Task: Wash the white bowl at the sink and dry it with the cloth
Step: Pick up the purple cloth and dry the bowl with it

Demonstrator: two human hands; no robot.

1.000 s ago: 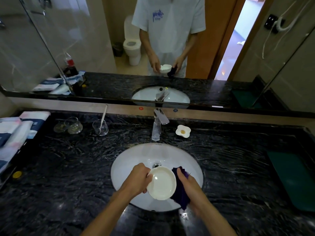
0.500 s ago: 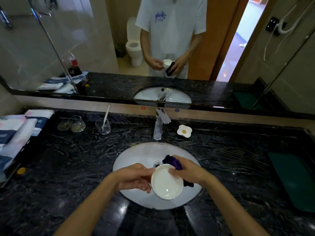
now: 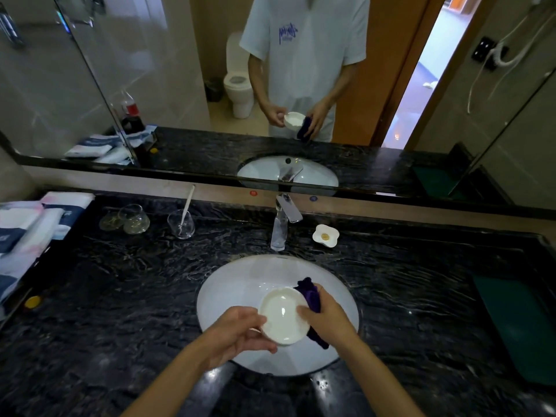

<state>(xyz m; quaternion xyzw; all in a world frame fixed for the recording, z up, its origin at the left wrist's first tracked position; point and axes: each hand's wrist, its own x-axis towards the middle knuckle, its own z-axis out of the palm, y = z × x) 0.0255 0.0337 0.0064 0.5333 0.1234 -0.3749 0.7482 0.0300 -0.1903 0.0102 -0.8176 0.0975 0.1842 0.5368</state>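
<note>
Bathroom vanity: a dark veined stone countertop under a wide wall mirror, with an oval white ceramic sink below a chrome tap showing no running water. The small round white bowl is held over the basin. The left hand grips its near-left rim; the right hand clutches the dark purple cloth. Half a second ago the cloth lay behind the far rim; it now wraps the right edge, the bowl tilted further up. Judgement: drying is under way.

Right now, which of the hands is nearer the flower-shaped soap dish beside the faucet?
Right. The right hand holds the purple cloth below the flower-shaped soap dish; the left hand grips the white bowl, farther left.
</note>
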